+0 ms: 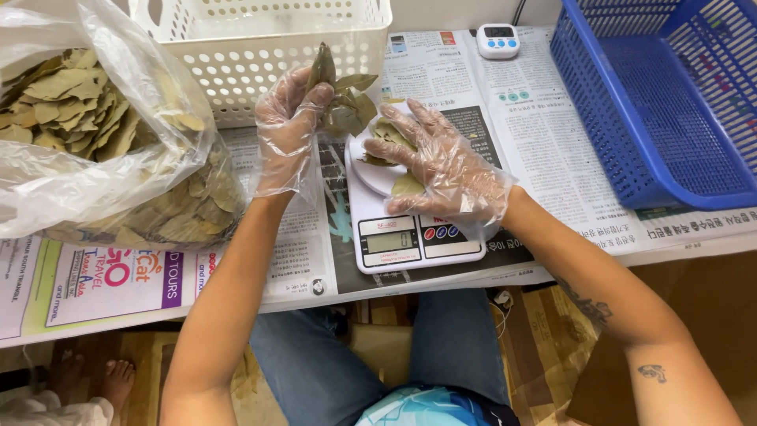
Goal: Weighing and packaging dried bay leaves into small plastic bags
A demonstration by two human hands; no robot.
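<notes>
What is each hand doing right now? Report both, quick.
Left hand: closed on a bunch of dried bay leaves.
Right hand: open, fingers spread over the leaves on the white kitchen scale.

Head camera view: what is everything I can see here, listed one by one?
Dried leaves: a bunch, olive green, held above the scale.
Kitchen scale: one, white, table centre, a few leaves on it.
Plastic bag of leaves: one, clear, left.
White basket: one, top centre.
Blue basket: one, right.
Timer: one, white, top.
Newspaper: several sheets, covering the table.
Bare feet: another person's, bottom left.
Left hand: clear glove, gripping the bunch.
Right hand: clear glove, spread over the scale.
</notes>
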